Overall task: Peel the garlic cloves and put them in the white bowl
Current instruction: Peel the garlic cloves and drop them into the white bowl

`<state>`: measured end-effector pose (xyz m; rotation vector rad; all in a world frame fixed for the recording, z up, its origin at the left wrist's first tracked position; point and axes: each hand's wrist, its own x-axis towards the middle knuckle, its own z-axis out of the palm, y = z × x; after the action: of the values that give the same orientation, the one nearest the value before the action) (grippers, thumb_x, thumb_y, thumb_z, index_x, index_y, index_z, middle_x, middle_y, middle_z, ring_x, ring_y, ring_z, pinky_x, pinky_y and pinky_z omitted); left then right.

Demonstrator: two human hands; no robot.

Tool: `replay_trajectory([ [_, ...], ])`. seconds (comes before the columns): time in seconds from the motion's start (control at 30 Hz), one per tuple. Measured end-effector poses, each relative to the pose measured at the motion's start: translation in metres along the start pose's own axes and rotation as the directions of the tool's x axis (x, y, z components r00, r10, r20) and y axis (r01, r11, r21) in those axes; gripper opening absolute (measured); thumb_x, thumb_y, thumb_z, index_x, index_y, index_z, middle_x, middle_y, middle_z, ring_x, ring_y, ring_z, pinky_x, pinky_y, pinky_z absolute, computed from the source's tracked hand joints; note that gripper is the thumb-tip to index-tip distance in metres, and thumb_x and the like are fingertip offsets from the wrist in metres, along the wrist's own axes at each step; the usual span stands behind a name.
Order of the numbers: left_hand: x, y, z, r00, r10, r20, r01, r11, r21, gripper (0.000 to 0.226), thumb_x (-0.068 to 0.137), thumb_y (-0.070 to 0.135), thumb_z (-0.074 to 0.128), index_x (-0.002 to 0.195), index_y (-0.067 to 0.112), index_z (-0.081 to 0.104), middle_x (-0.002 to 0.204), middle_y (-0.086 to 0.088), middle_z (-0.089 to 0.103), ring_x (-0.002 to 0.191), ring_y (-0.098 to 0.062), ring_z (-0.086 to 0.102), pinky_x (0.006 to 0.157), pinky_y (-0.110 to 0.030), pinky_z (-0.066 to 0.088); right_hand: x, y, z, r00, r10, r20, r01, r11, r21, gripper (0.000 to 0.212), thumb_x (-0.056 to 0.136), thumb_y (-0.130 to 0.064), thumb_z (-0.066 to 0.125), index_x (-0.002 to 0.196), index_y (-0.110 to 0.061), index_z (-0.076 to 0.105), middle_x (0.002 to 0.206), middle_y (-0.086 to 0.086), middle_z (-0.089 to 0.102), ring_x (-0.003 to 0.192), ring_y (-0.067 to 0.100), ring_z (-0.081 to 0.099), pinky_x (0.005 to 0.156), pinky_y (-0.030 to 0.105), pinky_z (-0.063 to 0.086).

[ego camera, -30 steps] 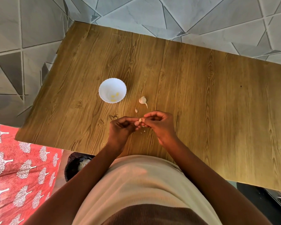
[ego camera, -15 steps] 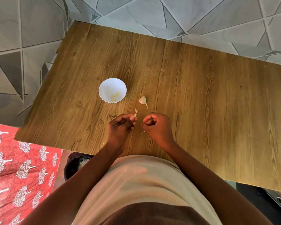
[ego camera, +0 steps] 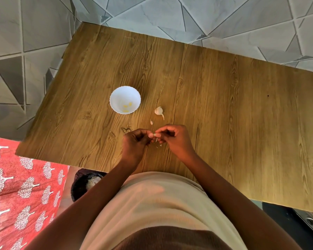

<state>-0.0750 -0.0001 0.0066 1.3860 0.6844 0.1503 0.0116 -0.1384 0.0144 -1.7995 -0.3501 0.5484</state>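
Clove held between both hands

The white bowl [ego camera: 125, 99] sat on the wooden surface [ego camera: 224, 114] with a few peeled yellow cloves [ego camera: 127, 105] inside. Near it, the left hand [ego camera: 135, 144] and right hand [ego camera: 175, 139] together pinched one garlic clove [ego camera: 154, 135]. A garlic piece [ego camera: 159, 111] lay just beside the bowl.

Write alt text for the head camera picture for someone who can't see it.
Two hands, left hand and right hand, pinch a garlic clove between them over a wooden table. Beyond them sit a garlic piece and a white bowl holding peeled cloves.
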Motion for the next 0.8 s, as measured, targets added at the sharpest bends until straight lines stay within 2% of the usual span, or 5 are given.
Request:
replay_trajectory([
  [0.2,0.001,-0.001,0.001,0.999,-0.009,0.034,0.008,1.000,0.020,0.017,0.098,-0.002,0.063,0.088,0.001,0.076,0.069,-0.003,0.071,0.063,-0.011,0.060,0.059,-0.021,0.049,-0.005,0.001,-0.003,0.982,-0.187,0.021,0.189,0.974,-0.125,0.016,0.089,0.005,0.071,0.093,-0.008,0.078,0.083,0.001,0.076,0.070,0.013,0.071,0.068,0.030,0.059],
  [0.33,0.002,-0.005,0.001,0.993,-0.086,0.076,0.090,0.995,-0.042,0.019,0.100,-0.004,0.059,0.087,-0.004,0.074,0.069,-0.006,0.068,0.064,-0.014,0.057,0.058,-0.022,0.047,-0.001,0.003,-0.009,0.860,-0.493,0.133,0.508,0.799,-0.323,0.023,0.084,0.017,0.065,0.095,0.001,0.078,0.089,0.009,0.075,0.081,0.014,0.071,0.074,0.027,0.059],
  [0.47,0.003,-0.005,0.001,0.963,-0.222,0.154,0.245,0.957,-0.155,0.024,0.101,-0.010,0.051,0.089,-0.002,0.070,0.071,-0.007,0.064,0.067,-0.016,0.055,0.058,-0.022,0.045,0.000,0.009,-0.011,0.782,-0.589,0.204,0.613,0.666,-0.425,0.028,0.080,0.020,0.066,0.101,0.004,0.076,0.095,0.013,0.073,0.088,0.021,0.065,0.082,0.016,0.047],
  [0.6,0.001,-0.001,0.000,0.927,-0.284,0.245,0.340,0.911,-0.231,0.022,0.103,-0.006,0.049,0.092,-0.003,0.068,0.074,-0.007,0.061,0.067,-0.016,0.056,0.057,-0.020,0.047,-0.001,0.013,-0.014,0.708,-0.656,0.263,0.690,0.561,-0.458,0.026,0.081,0.017,0.067,0.103,0.006,0.074,0.099,0.017,0.071,0.088,0.027,0.063,0.077,0.029,0.050],
  [0.8,-0.004,0.006,-0.001,0.991,-0.092,0.101,0.104,0.986,-0.127,0.006,0.098,-0.002,0.063,0.095,-0.002,0.068,0.081,-0.016,0.074,0.073,-0.021,0.068,0.069,-0.027,0.058,-0.006,0.014,-0.012,0.826,-0.563,0.026,0.540,0.779,-0.319,0.017,0.085,0.010,0.074,0.099,0.001,0.078,0.094,0.011,0.075,0.085,0.016,0.072,0.074,0.029,0.059],
])
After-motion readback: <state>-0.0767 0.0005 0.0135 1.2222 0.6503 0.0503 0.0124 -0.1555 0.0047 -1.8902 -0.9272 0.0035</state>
